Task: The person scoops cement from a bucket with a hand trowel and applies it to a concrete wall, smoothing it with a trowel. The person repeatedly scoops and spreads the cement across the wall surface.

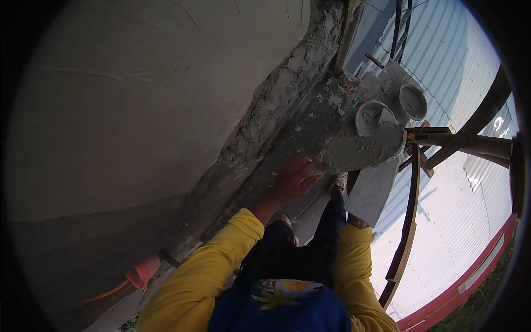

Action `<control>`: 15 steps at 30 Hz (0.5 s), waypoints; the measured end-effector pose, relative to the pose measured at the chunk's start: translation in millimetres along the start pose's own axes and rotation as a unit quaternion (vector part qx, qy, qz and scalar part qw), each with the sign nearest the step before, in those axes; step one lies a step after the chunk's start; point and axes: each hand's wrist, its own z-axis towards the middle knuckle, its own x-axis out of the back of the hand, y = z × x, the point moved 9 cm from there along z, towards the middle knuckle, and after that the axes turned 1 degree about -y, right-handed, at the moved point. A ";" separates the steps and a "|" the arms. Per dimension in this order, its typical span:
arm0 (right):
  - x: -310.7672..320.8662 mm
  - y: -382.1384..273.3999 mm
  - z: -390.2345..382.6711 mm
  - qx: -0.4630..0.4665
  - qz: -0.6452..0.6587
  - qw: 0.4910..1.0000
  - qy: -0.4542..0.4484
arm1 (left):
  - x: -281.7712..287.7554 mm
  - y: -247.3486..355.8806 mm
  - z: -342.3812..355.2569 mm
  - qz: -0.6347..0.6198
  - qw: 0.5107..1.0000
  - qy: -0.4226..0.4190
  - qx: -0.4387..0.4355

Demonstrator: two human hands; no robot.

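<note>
left hand (pixel 297 178) half-curled by wet mortar (pixel 362 150), can't tell if it's pinching anything, right hand (pixel 357 222) mostly hidden under grey board (pixel 371 191), grip's unclear too

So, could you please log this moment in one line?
left hand: near grey mortar; right hand: mostly hidden by flat board; wall: left

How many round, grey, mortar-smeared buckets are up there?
2: one beyond the flat grey board, partly covered; the other to its right, slightly higher. More may be hidden.
</note>
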 end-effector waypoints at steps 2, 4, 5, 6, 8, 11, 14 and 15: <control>-32.1 28.6 -26.9 -0.048 -0.027 0.998 -0.041 | 38.6 -15.9 -84.6 0.001 0.997 0.005 0.082; -52.3 50.4 -55.7 -0.074 -0.051 0.994 -0.068 | 76.9 -11.1 -165.2 -0.009 0.988 0.040 0.147; -63.0 64.2 -68.1 -0.088 -0.060 0.991 -0.079 | 95.8 -9.7 -200.8 -0.017 0.982 0.055 0.179; -69.1 76.2 -80.5 -0.102 -0.070 0.988 -0.088 | 108.1 -11.8 -237.2 -0.019 0.974 0.033 0.223; -79.2 105.7 -102.2 -0.136 -0.084 0.982 -0.100 | 128.0 -12.2 -308.3 -0.002 0.946 0.000 0.324; -79.7 147.5 -130.4 -0.203 -0.108 0.967 -0.108 | 145.9 -2.0 -414.6 0.041 0.884 -0.024 0.464; -66.0 187.9 -150.6 -0.267 -0.130 0.949 -0.107 | 151.9 7.7 -495.7 0.058 0.843 -0.012 0.535; -60.6 203.0 -156.9 -0.289 -0.135 0.942 -0.106 | 152.9 17.6 -518.9 0.062 0.834 -0.005 0.548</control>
